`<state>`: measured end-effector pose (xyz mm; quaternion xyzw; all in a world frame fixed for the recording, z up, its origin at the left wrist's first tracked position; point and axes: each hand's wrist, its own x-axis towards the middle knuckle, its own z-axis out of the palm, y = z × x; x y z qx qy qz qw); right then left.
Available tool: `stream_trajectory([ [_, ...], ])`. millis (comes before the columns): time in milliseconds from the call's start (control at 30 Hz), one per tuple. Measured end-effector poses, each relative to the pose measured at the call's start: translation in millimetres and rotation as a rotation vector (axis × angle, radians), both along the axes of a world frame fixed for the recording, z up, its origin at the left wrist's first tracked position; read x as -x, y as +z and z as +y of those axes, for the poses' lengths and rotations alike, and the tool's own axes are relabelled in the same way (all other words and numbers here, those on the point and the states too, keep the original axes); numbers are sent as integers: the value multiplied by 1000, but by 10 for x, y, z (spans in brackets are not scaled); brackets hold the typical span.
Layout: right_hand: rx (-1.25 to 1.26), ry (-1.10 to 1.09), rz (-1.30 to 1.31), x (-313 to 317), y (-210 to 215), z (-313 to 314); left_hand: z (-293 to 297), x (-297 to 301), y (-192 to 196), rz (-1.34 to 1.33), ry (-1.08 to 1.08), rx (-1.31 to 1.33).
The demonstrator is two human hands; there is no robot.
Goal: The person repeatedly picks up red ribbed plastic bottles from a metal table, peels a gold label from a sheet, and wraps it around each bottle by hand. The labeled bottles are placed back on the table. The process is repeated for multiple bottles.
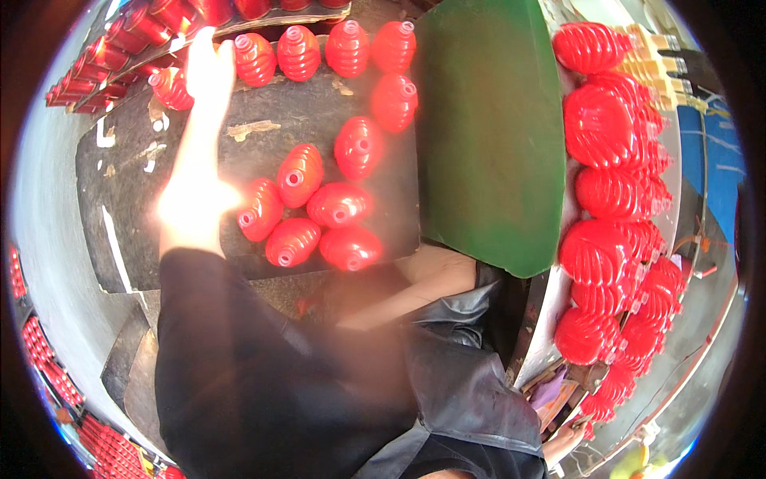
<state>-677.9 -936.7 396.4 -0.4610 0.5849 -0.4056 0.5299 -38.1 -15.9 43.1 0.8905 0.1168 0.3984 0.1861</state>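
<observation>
The left hand point(209, 68) reaches far over the dark work surface point(120, 184) toward the red ribbed bottles point(255, 57) in the far row. It is overexposed, so I cannot tell whether its fingers are open or grip a bottle. The step seems to be picking from this row; next it needs a firm grasp on one bottle. The right hand is not visible.

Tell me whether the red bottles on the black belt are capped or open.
Open: the red bottles on the black belt show bare round mouths, with no caps on them.
</observation>
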Motion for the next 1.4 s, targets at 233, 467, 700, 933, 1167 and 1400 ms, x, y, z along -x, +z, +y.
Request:
stream_trajectory([
  [233, -39, 3, -235, 45, 93, -359, -2028, 1067, 240, 808, -818, -40],
  [467, -26, 454, -224, -378, 98, 517, -2264, 1221, 70, 615, -677, -33],
  [700, 279, 584, 521, -780, 161, 1284, -2499, 1591, 1591, 582, -922, 98],
  [933, 1051, 895, 829, -2219, -238, 1681, -3376, 2205, 3218, 501, -1329, 140],
  [1167, 972, 986, 897, -1931, -106, 1322, -4514, 2718, 3827, 374, -1646, -29],
  [1400, 358, 247, 115, 912, 575, 226, -5664, 2878, 3738, 406, -1823, -146],
])
